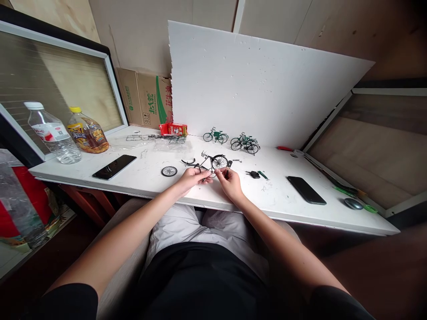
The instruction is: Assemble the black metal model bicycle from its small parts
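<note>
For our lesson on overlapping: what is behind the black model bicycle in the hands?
Behind the black model bicycle stand green bicycles, then a white board. What the board covers cannot be seen; the left hand and right hand also hide parts of the black model bicycle.

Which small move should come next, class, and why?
Probably steady the miniature bicycle with the left hand before the right hand adjusts anything: both hands meet at its near side. The loose spoked wheel lies apart, left of them, so it can likely wait.
</note>
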Motion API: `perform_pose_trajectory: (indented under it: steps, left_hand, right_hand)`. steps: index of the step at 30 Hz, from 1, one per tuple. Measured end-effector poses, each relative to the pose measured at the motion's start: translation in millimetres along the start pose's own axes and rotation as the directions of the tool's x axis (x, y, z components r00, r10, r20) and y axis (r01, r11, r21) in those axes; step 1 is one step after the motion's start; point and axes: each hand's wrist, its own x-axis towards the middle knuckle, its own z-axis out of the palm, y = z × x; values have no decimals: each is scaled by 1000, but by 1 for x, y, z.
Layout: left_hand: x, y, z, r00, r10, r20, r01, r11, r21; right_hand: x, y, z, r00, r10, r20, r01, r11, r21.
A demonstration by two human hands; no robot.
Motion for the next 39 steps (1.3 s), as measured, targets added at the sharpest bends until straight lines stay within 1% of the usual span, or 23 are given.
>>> perform_pose_trajectory:
  steps: [2, 4, 6, 8, 10, 12, 15, 18, 20, 22, 28, 31, 35, 37, 39]
  left_hand:
    - [0, 3, -2, 999, -48, 2, 48, 998, -35]
    - [0, 8, -3, 994, -107, 11, 108, 988, -113]
    - [0, 13, -4, 985, -164, 44, 170, 964, -204]
    - [-1, 17, -3, 974, -207, 87, 223, 936, -272]
    - [-1, 20, -1, 965, -241, 101, 261, 916, -306]
    - [-2, 20, 1, 961, -263, 86, 277, 907, -318]
    - [-1, 18, 2, 959, -272, 74, 282, 904, -321]
    - [-1, 16, 2, 963, -256, 87, 271, 912, -307]
    - [-2, 17, 2, 963, -251, 94, 268, 919, -289]
    - [-3, 18, 2, 959, -267, 91, 282, 921, -270]
    - [-4, 26, 4, 937, -335, 95, 348, 896, -275]
    - [-4, 29, 4, 926, -366, 88, 376, 887, -268]
    - [-3, 29, 4, 921, -379, 86, 388, 884, -260]
    - [-2, 28, 4, 921, -378, 88, 388, 881, -270]
    - [-2, 27, 3, 920, -383, 81, 390, 879, -274]
  right_hand:
    - [1, 0, 1, 1000, -1, -11, 1, 1000, -15]
    - [0, 0, 1, 1000, -9, -16, 9, 1000, -25]
    - [-2, -1, 1, 999, -26, -36, 25, 1000, -18]
    - [-5, -3, 0, 995, -70, -72, 69, 998, -11]
    - [-9, -6, -2, 984, -146, -100, 144, 989, -28]
    - [-11, -9, -5, 968, -232, -95, 227, 972, -64]
    - [-9, -16, -10, 938, -342, -57, 334, 935, -119]
    - [-2, -23, -17, 920, -390, -31, 380, 910, -169]
    - [4, -25, -22, 923, -385, -7, 378, 910, -173]
    - [9, -24, -25, 932, -362, 24, 362, 922, -140]
    - [17, -12, -26, 971, -238, 9, 237, 970, 57]
    - [17, -10, -25, 979, -196, 58, 186, 972, 145]
    - [13, -16, -22, 981, -128, 146, 86, 960, 266]
    - [11, -18, -21, 981, -105, 166, 52, 954, 295]
    - [10, -19, -20, 980, -104, 168, 50, 953, 299]
